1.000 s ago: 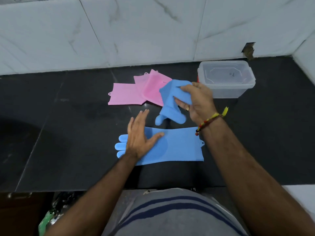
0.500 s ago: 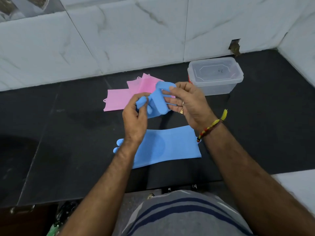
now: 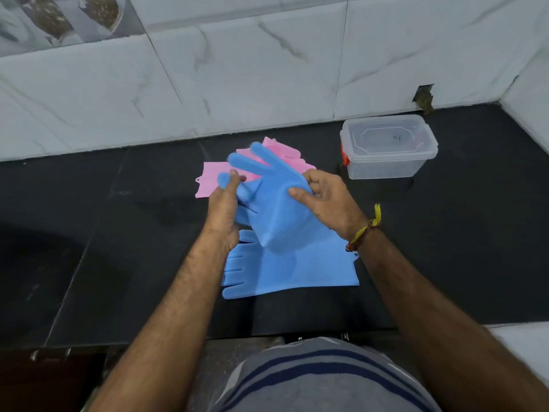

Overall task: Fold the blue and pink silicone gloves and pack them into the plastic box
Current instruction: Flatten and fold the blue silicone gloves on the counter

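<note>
A blue silicone glove (image 3: pixel 274 200) is held in the air above the black counter, its fingers spread and pointing away from me. My left hand (image 3: pixel 222 212) pinches it at one finger on the left side. My right hand (image 3: pixel 329 199) grips its right edge near the palm. A second blue glove (image 3: pixel 297 269) lies flat on the counter under my hands, fingers to the left. The pink gloves (image 3: pixel 208 181) lie behind, partly hidden by the raised glove. The clear plastic box (image 3: pixel 386 162) stands at the back right with its lid on.
The black counter (image 3: pixel 118 248) runs to a white marble-tiled wall (image 3: pixel 237 84) at the back and a side wall on the right. Its front edge is just before my body. A dark shadow covers the counter's left part.
The bunched blue glove has been opened out and now shows its spread fingers. My left hand left the flat glove and took hold of the raised one. The camera tilted up.
</note>
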